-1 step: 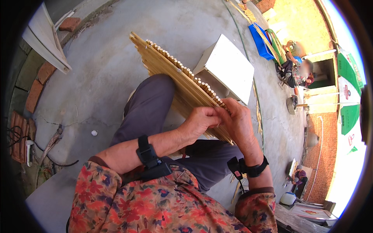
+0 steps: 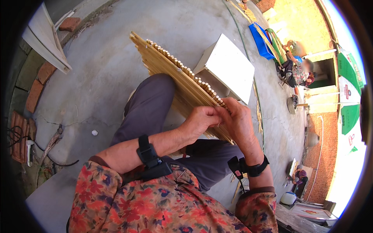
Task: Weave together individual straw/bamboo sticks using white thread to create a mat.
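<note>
A mat of thin tan sticks, set side by side in a row, slants across my lap and leans on my raised knee. Cut round ends line its upper edge. At the mat's near right end both my hands meet, fingertips together. My left hand is closed in a pinch close to the row's edge; whatever is between its fingertips is too small or hidden to name. Curled over the last sticks, my right hand is closed too, and its fingers partly cover that end. I cannot make out what its fingertips pinch.
A white box-like stand is just beyond the mat. Past it, a green hose runs along the concrete floor and a blue crate holds long strips. Another person sits far right. Bricks edge the left side.
</note>
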The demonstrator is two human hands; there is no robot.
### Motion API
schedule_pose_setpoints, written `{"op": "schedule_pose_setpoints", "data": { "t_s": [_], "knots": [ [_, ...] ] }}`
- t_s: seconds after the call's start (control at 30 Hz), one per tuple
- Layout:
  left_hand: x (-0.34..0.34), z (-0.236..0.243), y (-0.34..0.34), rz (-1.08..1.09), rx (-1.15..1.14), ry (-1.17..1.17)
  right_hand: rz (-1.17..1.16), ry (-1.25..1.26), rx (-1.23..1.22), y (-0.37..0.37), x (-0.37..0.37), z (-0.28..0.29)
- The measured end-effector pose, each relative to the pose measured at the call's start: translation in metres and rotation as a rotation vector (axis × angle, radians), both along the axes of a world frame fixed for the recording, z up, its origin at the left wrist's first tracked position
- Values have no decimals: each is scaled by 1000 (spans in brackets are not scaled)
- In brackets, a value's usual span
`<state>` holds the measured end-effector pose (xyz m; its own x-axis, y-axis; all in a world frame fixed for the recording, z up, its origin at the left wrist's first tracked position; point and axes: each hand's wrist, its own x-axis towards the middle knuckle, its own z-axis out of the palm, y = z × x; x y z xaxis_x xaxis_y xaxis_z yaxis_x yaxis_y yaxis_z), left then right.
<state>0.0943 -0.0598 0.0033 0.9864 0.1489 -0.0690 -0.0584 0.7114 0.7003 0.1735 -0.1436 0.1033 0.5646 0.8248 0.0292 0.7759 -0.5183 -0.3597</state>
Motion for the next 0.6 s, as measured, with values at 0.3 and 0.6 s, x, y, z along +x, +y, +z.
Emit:
{"op": "schedule_pose_setpoints", "data": {
  "t_s": [0.3,0.6],
  "knots": [
    [2,0,2,-1,2,31,35,-137,-58,-2,1,-2],
    [3,5,15,-71,-91,119,172,-546,84,-41,-36,-2]
  ]
}}
